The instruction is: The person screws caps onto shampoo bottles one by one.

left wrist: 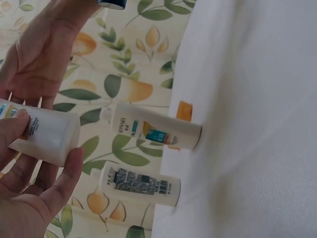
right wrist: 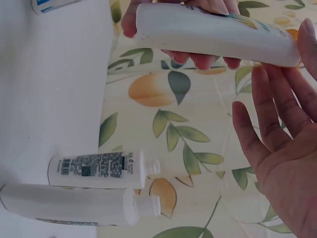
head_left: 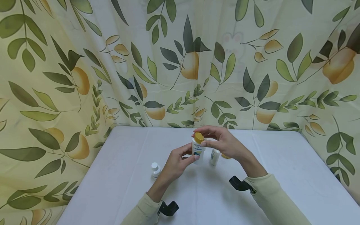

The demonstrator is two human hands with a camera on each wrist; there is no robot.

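My left hand grips a white bottle with a printed label, holding it up off the table, a little tilted. On its top sits a yellow cap. My right hand holds this cap between thumb and fingers. In the right wrist view the bottle lies across the top, its cap end by my right thumb and fingertips. Two similar white bottles, one with a teal and orange label and one with a dark text label, stand beyond it with bare white necks.
A small white bottle with a white cap stands left of my left forearm on the white-covered table. A yellow cap lies on the table, partly hidden by my right hand. A leaf-and-fruit curtain hangs behind the table.
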